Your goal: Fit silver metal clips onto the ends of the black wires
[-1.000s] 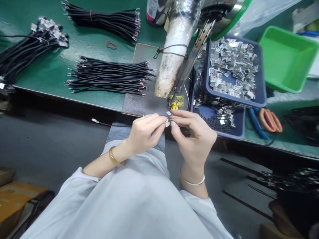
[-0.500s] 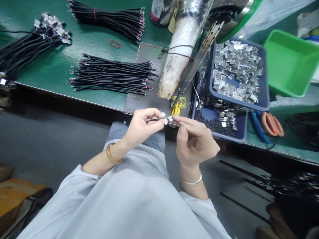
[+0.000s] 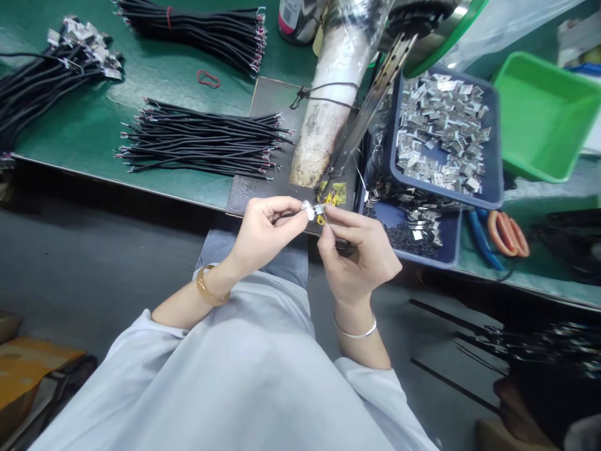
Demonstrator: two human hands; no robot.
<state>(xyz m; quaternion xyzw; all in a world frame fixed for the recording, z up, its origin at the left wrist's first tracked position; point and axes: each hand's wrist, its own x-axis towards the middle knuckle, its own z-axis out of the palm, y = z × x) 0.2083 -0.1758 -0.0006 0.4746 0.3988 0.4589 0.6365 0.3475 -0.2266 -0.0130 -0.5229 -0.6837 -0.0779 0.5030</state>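
Observation:
My left hand [image 3: 265, 233] is pinched on the end of a thin black cable [image 3: 284, 215] that carries a small silver connector [image 3: 308, 210] at its tip. My right hand [image 3: 359, 254] is closed in a pinch just right of it, its fingertips holding a small metal shell [image 3: 320, 208] against the connector. Both hands hover at the front edge of a dark metal plate [image 3: 263, 188] on the green table [image 3: 94, 125]. A taped white machine arm [image 3: 326, 119] comes down onto the plate just behind my fingers.
A loose row of black cables [image 3: 201, 144] lies left of the plate, with more bundles [image 3: 197, 31] behind. Blue trays [image 3: 488, 188] with several metal shells stand right. Behind them is a green bin [image 3: 544, 119]; scissors [image 3: 507, 232] lie near the edge.
My hands have risen slightly toward the plate's edge. The fingers have tightened their pinch around the connector and the shell, and the cable's trailing length is no longer seen at the left.

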